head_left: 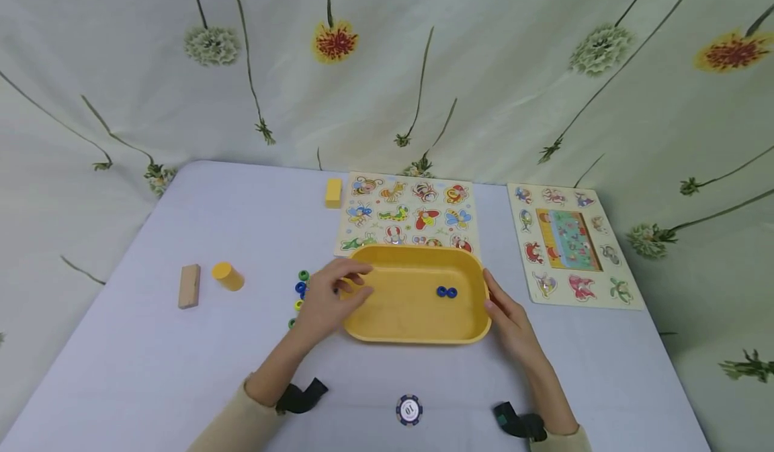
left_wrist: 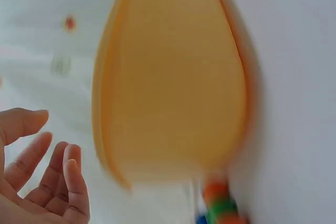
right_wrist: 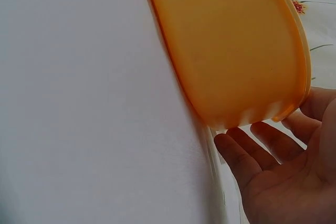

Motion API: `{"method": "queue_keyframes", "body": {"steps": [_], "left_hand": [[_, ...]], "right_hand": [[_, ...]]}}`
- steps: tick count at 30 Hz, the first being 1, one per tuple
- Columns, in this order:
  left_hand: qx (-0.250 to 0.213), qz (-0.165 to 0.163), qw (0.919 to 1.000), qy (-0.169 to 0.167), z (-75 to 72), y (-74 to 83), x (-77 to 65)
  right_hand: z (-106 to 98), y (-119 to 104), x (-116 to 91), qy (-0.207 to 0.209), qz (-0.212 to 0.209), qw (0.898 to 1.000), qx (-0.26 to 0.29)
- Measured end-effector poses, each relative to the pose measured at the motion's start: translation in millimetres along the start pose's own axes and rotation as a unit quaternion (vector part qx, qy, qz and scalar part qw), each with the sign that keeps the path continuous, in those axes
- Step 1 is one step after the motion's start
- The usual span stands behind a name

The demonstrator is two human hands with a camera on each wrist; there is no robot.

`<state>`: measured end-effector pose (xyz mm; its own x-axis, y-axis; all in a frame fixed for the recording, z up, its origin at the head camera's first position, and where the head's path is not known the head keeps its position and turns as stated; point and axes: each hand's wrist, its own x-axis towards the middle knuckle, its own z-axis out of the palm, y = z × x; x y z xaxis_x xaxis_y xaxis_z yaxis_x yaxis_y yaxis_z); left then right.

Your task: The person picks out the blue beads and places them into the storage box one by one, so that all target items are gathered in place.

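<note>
A yellow tray [head_left: 417,331] lies in front of me, with two small blue rings [head_left: 447,292] side by side in its right half. My right hand [head_left: 510,324] holds the tray's right end, fingertips against the outer wall and thumb at the rim; the right wrist view shows this grip close up. Over the tray's left end is my left hand [head_left: 329,301], its fingers loosely bent and apart. Nothing sits in that hand [left_wrist: 47,182] in the left wrist view. Several coloured rings [head_left: 300,287] lie left of the tray, partly hidden by the left hand.
Behind the tray is an insect puzzle board [head_left: 387,213], its front edge covered by the tray. A sea-animal puzzle board [head_left: 574,244] lies at right. On the left are a wooden block [head_left: 189,286], an orange cylinder [head_left: 228,276] and a yellow block [head_left: 333,193]. A poker chip [head_left: 409,410] lies nearest me.
</note>
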<state>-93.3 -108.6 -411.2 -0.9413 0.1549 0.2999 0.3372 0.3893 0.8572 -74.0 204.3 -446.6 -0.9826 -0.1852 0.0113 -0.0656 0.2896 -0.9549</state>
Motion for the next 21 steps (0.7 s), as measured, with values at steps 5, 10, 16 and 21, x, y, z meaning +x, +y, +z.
{"method": "queue_keyframes", "body": {"steps": [5,10,16,21], "left_hand": [[-0.013,-0.052,0.9944,0.091,-50.6,-28.9,-13.1],[-0.004,-0.09,0.9912,0.098,-72.7,-43.9,-19.9],[-0.001,-0.107,0.9919,0.068,-72.8,-80.6,-26.7],[0.039,-0.097,0.9923,0.067,-67.9,-108.7,-30.6]], "right_hand": [[-2.2,18.4,3.3,-0.004,0.009,1.0,-0.001],[-2.7,12.4,2.6,-0.006,0.013,1.0,0.006],[-2.9,20.6,4.0,-0.008,0.001,1.0,0.006],[-2.7,14.2,2.4,-0.007,0.006,1.0,0.008]]}}
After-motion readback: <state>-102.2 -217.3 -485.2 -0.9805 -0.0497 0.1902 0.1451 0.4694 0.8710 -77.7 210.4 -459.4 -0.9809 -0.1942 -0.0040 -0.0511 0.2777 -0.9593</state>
